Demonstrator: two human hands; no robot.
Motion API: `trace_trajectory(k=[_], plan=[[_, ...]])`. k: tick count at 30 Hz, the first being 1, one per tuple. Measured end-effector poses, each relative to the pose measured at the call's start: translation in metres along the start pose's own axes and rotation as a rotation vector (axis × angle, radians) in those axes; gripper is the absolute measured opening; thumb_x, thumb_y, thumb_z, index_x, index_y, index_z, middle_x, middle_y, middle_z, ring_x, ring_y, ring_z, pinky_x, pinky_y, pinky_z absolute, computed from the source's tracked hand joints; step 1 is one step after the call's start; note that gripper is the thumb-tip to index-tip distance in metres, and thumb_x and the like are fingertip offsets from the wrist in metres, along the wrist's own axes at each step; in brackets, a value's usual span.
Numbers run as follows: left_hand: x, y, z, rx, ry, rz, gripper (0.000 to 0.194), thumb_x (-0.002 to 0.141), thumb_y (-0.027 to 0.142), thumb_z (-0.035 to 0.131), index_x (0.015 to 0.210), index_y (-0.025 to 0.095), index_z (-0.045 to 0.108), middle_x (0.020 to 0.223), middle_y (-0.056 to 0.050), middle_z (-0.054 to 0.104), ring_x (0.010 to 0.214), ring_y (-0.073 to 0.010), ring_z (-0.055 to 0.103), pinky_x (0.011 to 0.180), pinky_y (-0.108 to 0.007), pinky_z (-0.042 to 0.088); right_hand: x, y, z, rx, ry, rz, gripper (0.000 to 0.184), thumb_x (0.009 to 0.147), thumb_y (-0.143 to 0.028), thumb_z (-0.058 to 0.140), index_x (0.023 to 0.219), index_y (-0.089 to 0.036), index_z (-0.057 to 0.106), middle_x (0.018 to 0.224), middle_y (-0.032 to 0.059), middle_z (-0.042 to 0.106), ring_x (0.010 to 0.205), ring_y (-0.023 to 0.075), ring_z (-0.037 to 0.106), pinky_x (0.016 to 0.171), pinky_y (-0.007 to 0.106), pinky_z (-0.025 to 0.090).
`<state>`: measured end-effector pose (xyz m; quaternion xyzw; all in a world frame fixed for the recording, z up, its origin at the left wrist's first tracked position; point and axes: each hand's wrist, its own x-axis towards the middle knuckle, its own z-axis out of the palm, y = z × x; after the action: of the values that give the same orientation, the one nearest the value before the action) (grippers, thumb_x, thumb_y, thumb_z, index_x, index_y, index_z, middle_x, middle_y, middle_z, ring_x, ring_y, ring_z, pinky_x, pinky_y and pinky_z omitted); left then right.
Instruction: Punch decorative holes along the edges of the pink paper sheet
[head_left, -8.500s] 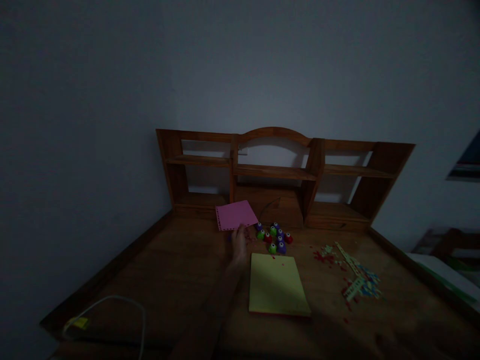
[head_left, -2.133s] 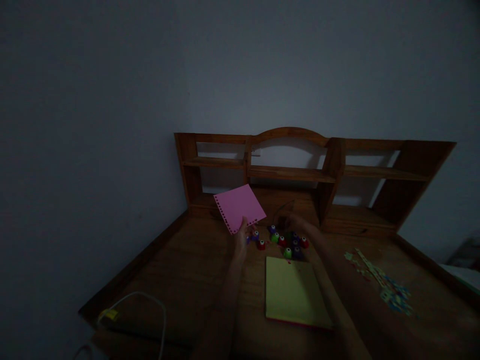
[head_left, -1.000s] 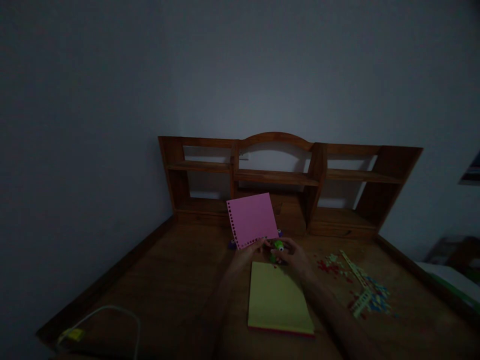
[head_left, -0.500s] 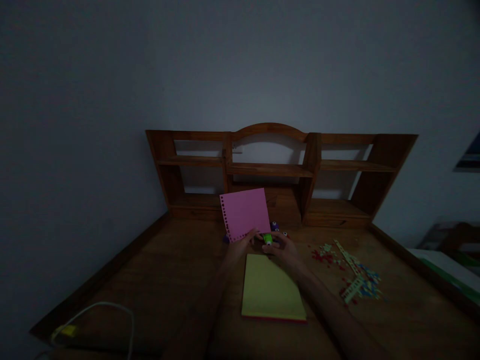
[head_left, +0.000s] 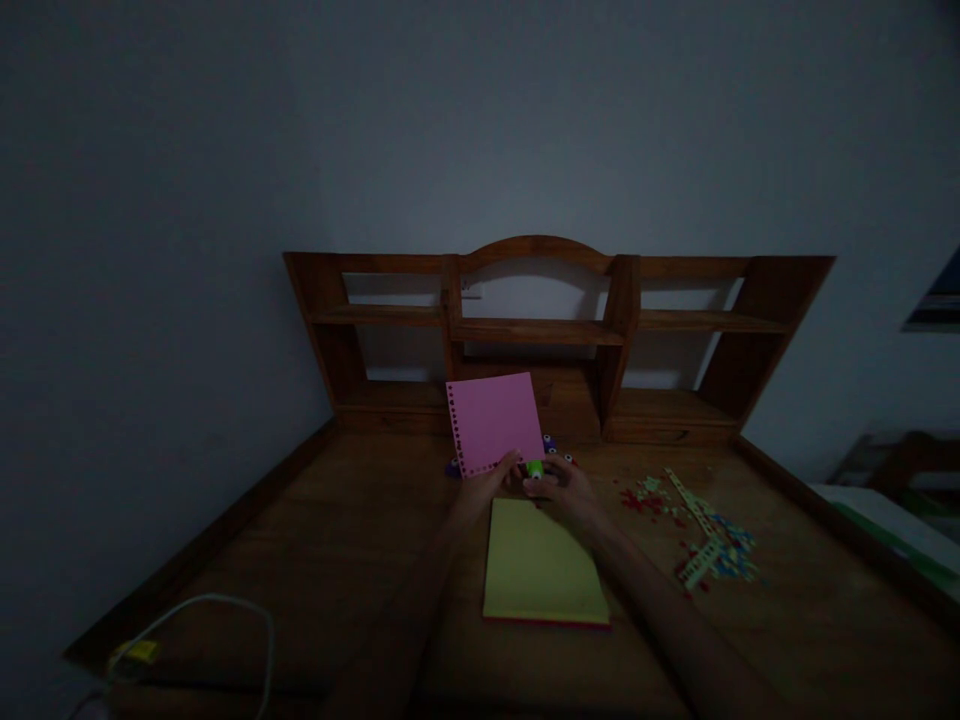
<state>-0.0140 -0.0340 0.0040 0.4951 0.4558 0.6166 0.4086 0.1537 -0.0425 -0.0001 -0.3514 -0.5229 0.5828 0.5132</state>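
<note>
A pink sheet of paper is held up by its lower edge in my left hand, thumb on top. Punched holes run down its left side and along part of the bottom edge. My right hand grips a small green craft punch with a white eye-like spot, at the sheet's lower right edge. Fingers and paper hide part of the punch. Below both hands, a yellow-paged pad with a red edge lies on the desk.
Purple punches with eye-like spots stand behind my hands. Red, blue and pale plastic bits are scattered to the right. A wooden shelf unit rises at the back of the desk. A white cable curls at lower left.
The green punch has shifted closer against the sheet's lower right edge, and less of it shows. The sheet has tilted slightly. The whole view has moved a little.
</note>
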Motion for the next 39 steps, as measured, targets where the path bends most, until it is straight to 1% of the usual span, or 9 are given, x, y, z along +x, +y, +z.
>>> trace_trajectory(k=[5, 9, 13, 17, 20, 24, 29, 34, 39], plan=[[-0.004, 0.000, 0.001, 0.000, -0.030, -0.024, 0.035, 0.070, 0.051, 0.075, 0.060, 0.020, 0.062, 0.070, -0.004, 0.066, 0.070, -0.0194, 0.060, 0.077, -0.032, 0.047, 0.001, 0.002, -0.002, 0.010, -0.002, -0.001, 0.045, 0.058, -0.036, 0.088, 0.095, -0.022, 0.066, 0.092, 0.0029, 0.070, 0.067, 0.0151, 0.065, 0.058, 0.026, 0.047], [-0.005, -0.001, 0.003, -0.046, -0.005, -0.039, 0.032, 0.066, 0.048, 0.079, 0.070, 0.019, 0.067, 0.076, -0.007, 0.070, 0.085, -0.0231, 0.064, 0.082, -0.034, 0.049, -0.002, -0.002, -0.001, -0.013, -0.002, 0.001, 0.042, 0.059, -0.040, 0.088, 0.089, -0.021, 0.066, 0.084, 0.0019, 0.069, 0.059, 0.0120, 0.060, 0.056, 0.025, 0.045], [-0.006, -0.004, 0.004, -0.073, -0.013, -0.020, 0.034, 0.068, 0.045, 0.080, 0.086, 0.018, 0.071, 0.094, -0.009, 0.073, 0.101, -0.0245, 0.063, 0.095, -0.036, 0.047, -0.002, -0.004, -0.003, -0.006, -0.011, -0.004, 0.039, 0.062, -0.044, 0.086, 0.086, -0.020, 0.066, 0.076, -0.0003, 0.066, 0.054, 0.0100, 0.056, 0.053, 0.024, 0.043], [-0.004, -0.012, 0.006, -0.134, -0.032, -0.022, 0.041, 0.071, 0.044, 0.078, 0.101, 0.018, 0.069, 0.111, -0.012, 0.071, 0.104, -0.0240, 0.064, 0.102, -0.040, 0.045, 0.002, 0.003, -0.007, 0.014, -0.030, -0.024, 0.036, 0.069, -0.043, 0.082, 0.091, -0.018, 0.068, 0.077, 0.0007, 0.065, 0.055, 0.0098, 0.053, 0.053, 0.024, 0.043], [-0.002, -0.016, 0.007, -0.150, -0.034, -0.051, 0.041, 0.070, 0.044, 0.079, 0.100, 0.017, 0.070, 0.110, -0.012, 0.071, 0.100, -0.0240, 0.065, 0.100, -0.042, 0.046, 0.005, 0.008, -0.009, 0.040, -0.051, -0.031, 0.034, 0.071, -0.042, 0.081, 0.092, -0.018, 0.070, 0.079, 0.0019, 0.066, 0.060, 0.0104, 0.054, 0.056, 0.024, 0.044], [-0.004, -0.017, 0.010, -0.161, -0.026, 0.003, 0.041, 0.070, 0.041, 0.080, 0.101, 0.018, 0.070, 0.111, -0.012, 0.071, 0.103, -0.0230, 0.065, 0.102, -0.040, 0.045, 0.006, 0.009, -0.008, 0.108, -0.070, 0.005, 0.037, 0.071, -0.044, 0.081, 0.095, -0.019, 0.070, 0.089, 0.0047, 0.069, 0.066, 0.0129, 0.059, 0.057, 0.024, 0.046], [-0.007, -0.017, 0.012, -0.195, -0.051, -0.040, 0.041, 0.070, 0.044, 0.079, 0.099, 0.016, 0.071, 0.108, -0.013, 0.071, 0.096, -0.0243, 0.067, 0.094, -0.040, 0.050, 0.004, 0.008, -0.007, 0.165, -0.070, 0.041, 0.038, 0.070, -0.043, 0.081, 0.097, -0.019, 0.071, 0.099, 0.0077, 0.071, 0.076, 0.0172, 0.064, 0.059, 0.026, 0.048], [-0.007, -0.015, 0.013, -0.203, -0.099, -0.077, 0.039, 0.070, 0.045, 0.078, 0.095, 0.016, 0.072, 0.101, -0.013, 0.072, 0.091, -0.0238, 0.068, 0.090, -0.039, 0.052, 0.004, 0.008, -0.008, 0.201, -0.087, 0.057, 0.036, 0.073, -0.040, 0.080, 0.101, -0.019, 0.072, 0.101, 0.0075, 0.071, 0.077, 0.0170, 0.065, 0.061, 0.026, 0.050], [-0.008, -0.013, 0.015, -0.235, -0.055, -0.075, 0.039, 0.067, 0.045, 0.080, 0.092, 0.016, 0.071, 0.098, -0.011, 0.072, 0.091, -0.0226, 0.066, 0.089, -0.037, 0.051, 0.003, 0.004, -0.006, 0.213, -0.069, 0.081, 0.034, 0.070, -0.040, 0.082, 0.096, -0.020, 0.074, 0.097, 0.0068, 0.072, 0.076, 0.0169, 0.065, 0.062, 0.026, 0.050]])
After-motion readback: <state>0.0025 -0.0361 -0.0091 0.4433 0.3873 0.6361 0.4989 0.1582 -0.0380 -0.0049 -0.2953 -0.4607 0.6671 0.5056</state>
